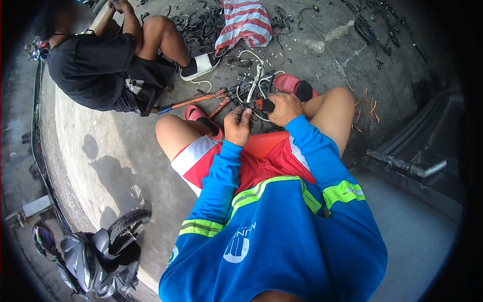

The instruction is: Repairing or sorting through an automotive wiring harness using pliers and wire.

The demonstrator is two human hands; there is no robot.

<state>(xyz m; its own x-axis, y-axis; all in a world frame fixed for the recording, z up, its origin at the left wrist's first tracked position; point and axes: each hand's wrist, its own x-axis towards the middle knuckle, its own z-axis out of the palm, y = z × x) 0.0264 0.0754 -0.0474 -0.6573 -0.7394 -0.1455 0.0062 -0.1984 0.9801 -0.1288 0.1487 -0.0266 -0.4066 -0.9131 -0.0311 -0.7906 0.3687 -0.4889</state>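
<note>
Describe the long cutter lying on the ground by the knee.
The bolt cutter is a long tool with two thin orange-red handles, one ending in a blue grip, and a dark head. It lies flat on the concrete, pointing toward the wire pile. No hand touches it; its blue end lies by the seated person.

A small pair of pliers with red-and-black handles is held in the right hand, level and pointing left. A bundle of white and dark wires is gripped by the left hand, trailing onto the concrete floor between the knees.
</note>
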